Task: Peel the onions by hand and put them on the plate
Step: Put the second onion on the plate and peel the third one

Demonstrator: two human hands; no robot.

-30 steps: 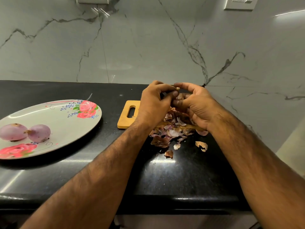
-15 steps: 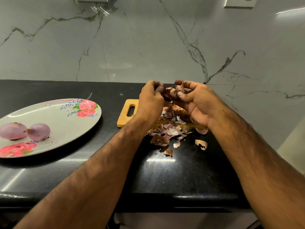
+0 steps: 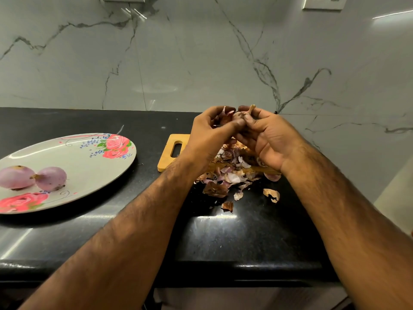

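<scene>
Right now the left hand and right hand both grip a partly skinned onion above the cutting board, where too hard a tug on slick skin could pop it loose, well apart from the plate.

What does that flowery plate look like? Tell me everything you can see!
The plate is round, shiny and pale grey, painted with pink roses, green leaves and tiny blue sprigs near its rim. It lies flat on the black counter, at the left, partly cut off by the picture's edge. Two peeled purple onions rest on its left side. The left hand and right hand hold a third onion, away from it.
</scene>
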